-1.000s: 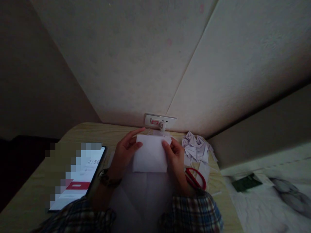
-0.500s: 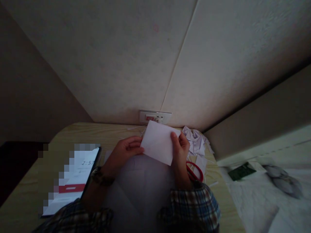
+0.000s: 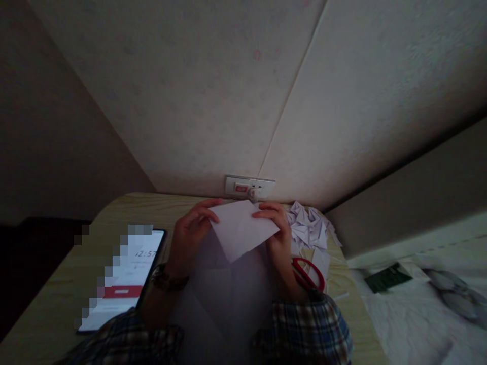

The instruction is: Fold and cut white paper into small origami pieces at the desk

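A small white sheet of paper [image 3: 243, 228] is held up between my two hands, one corner pointing down toward me. My left hand [image 3: 193, 228] pinches its left corner between thumb and fingers. At the right corner, my right hand [image 3: 274, 223] grips the sheet, fingers over its upper edge. Below lies a larger creased white sheet [image 3: 216, 304], partly in shadow between my forearms. Red-handled scissors [image 3: 310, 274] rest beside my right wrist, their blades hidden. Past my right hand is a pile of folded white paper pieces [image 3: 308, 223].
A phone [image 3: 133, 274] with a lit screen lies on the wooden table [image 3: 114, 213] by my left forearm. Behind the table, a wall socket [image 3: 249, 187] holds a plug. Paper strips lie near the scissors. A green packet [image 3: 388, 278] sits on a white surface at right.
The small sheet has turned so that a corner points down. My left hand has moved up to its left corner, and my right hand's fingers have shifted along its right side.
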The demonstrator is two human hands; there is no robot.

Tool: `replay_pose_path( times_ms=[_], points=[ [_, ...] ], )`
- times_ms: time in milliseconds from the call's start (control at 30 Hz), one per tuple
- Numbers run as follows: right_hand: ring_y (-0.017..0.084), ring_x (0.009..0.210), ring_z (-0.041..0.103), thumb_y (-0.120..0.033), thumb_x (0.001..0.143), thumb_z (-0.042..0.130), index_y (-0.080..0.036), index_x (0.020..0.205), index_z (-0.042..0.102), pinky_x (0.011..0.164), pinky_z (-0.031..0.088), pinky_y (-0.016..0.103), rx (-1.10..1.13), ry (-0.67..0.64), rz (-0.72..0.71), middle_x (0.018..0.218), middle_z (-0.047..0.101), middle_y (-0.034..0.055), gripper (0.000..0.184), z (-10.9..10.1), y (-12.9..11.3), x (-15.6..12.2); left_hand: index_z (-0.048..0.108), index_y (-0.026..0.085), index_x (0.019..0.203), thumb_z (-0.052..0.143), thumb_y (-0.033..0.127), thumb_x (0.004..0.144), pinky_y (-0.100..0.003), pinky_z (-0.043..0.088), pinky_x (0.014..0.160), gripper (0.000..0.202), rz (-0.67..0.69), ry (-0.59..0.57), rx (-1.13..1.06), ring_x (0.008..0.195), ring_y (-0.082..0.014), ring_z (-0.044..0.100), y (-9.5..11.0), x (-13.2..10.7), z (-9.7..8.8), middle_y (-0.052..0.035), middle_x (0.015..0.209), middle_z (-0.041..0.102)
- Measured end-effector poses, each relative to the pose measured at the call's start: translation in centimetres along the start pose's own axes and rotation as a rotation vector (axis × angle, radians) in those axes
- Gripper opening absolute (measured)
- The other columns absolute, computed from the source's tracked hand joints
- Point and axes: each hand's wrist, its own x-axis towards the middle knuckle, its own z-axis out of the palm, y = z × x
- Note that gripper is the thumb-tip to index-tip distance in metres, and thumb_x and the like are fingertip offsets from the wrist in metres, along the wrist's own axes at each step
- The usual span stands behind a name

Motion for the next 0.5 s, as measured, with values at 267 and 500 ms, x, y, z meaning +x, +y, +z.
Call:
replay_pose_path(
  times_ms=[267,500],
  points=[
    [0.021,0.102,0.059,-0.01,0.082,0.056,-0.032,0.086,0.078,0.092,0.047,0.039,-0.115,-0.002,-0.133,0.115,0.058,0.0032,0.031,0.6,0.0,-0.4,0.059,0.023,0.114,0.061,0.042,0.082,-0.038,0.053,0.094,0.037,-0.115,0.007,-0.236,0.123,-0.0277,0.061,0.3,0.1,0.6,-0.0111,0.136,0.064],
    [0.019,0.104,0.059,-0.013,0.09,0.05,-0.031,0.094,0.078,0.088,0.049,0.035,-0.109,-0.142,-0.127,0.124,0.059,0.0041,0.033,1.2,0.1,-0.5,0.045,0.028,0.135,0.08,0.022,0.063,-0.026,0.058,0.076,0.08,-0.203,0.069,-0.226,0.12,-0.0263,0.062,0.5,0.1,0.4,-0.0054,0.146,0.055]
  ],
)
